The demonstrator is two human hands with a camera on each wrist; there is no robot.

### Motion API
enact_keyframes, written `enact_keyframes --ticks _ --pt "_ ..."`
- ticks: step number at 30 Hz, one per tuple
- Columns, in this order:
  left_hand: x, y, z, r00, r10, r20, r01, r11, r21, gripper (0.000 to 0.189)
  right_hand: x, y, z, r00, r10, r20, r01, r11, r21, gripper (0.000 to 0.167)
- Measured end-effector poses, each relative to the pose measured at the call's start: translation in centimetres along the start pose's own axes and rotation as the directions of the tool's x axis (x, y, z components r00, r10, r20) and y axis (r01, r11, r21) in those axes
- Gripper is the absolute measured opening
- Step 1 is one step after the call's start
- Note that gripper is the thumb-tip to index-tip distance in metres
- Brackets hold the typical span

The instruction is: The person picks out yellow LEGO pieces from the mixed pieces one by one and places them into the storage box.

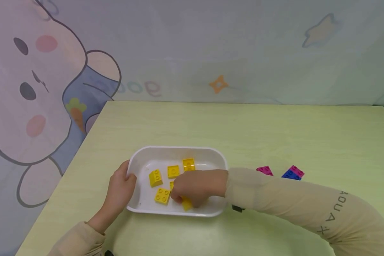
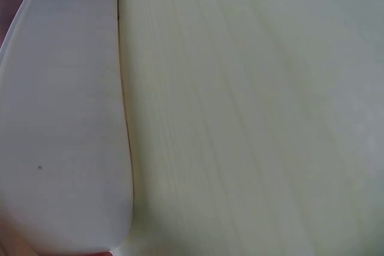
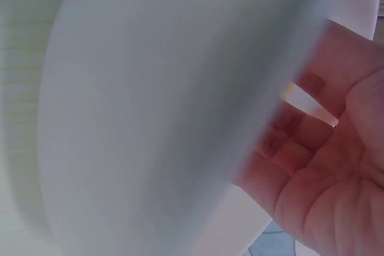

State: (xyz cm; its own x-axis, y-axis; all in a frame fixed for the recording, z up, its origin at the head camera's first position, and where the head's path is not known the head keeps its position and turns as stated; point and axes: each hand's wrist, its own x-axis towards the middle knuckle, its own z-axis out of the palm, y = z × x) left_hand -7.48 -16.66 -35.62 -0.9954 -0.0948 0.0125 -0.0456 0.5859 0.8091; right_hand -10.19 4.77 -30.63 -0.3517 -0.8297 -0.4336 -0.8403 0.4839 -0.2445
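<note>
A white tray (image 1: 176, 214) stands on the table, holding several yellow toy bricks (image 1: 162, 196) spread over its floor. My left hand (image 1: 120, 184) grips the tray's left end, thumb over the rim. Reaching in from the right, my right hand (image 1: 195, 186) is down in the tray. Between its thumb and fingers shows a yellow brick (image 1: 187, 204), partly covered by them. Another brick is half hidden behind the fingers. In the right wrist view, the white tray wall (image 3: 150, 106) covers the fingertips. The left wrist view shows the tray's outer side (image 2: 66, 106).
Right of the tray lie a pink brick (image 1: 265, 170) and a blue-and-pink pair of bricks (image 1: 292, 173), partly behind the right sleeve (image 1: 284, 195). A dark object (image 1: 238, 208) peeks out under that sleeve. A printed cloth (image 1: 192, 53) hangs behind the light wooden table (image 1: 243, 131).
</note>
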Motion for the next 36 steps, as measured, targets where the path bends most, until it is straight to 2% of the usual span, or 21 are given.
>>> enact_keyframes --ticks 8,15,20,26,36 --pt "0.2 0.1 0.2 1.0 -0.015 0.003 0.015 1.0 0.0 0.045 -1.5 0.7 -1.3 1.0 0.02 -0.021 -0.019 0.999 0.035 0.018" --pt "0.5 0.1 0.4 1.0 -0.005 0.008 0.005 1.0 0.009 0.045 -5.5 3.4 -2.9 0.986 0.115 -0.124 -0.093 0.981 0.169 0.02" --pt "0.7 0.0 0.6 1.0 -0.003 0.005 0.003 1.0 0.016 0.045 -9.2 6.1 -2.7 0.96 0.181 -0.212 -0.133 0.966 0.222 0.021" --pt "0.7 0.0 0.9 1.0 0.007 0.005 -0.007 1.0 0.025 0.046 -13.7 8.6 -1.3 0.921 0.255 -0.294 -0.188 0.953 0.239 0.021" --pt "1.0 0.2 0.8 1.0 0.009 0.01 -0.009 0.999 0.044 0.046 -18.4 10.7 1.6 0.854 0.383 -0.353 -0.277 0.908 0.316 0.021"
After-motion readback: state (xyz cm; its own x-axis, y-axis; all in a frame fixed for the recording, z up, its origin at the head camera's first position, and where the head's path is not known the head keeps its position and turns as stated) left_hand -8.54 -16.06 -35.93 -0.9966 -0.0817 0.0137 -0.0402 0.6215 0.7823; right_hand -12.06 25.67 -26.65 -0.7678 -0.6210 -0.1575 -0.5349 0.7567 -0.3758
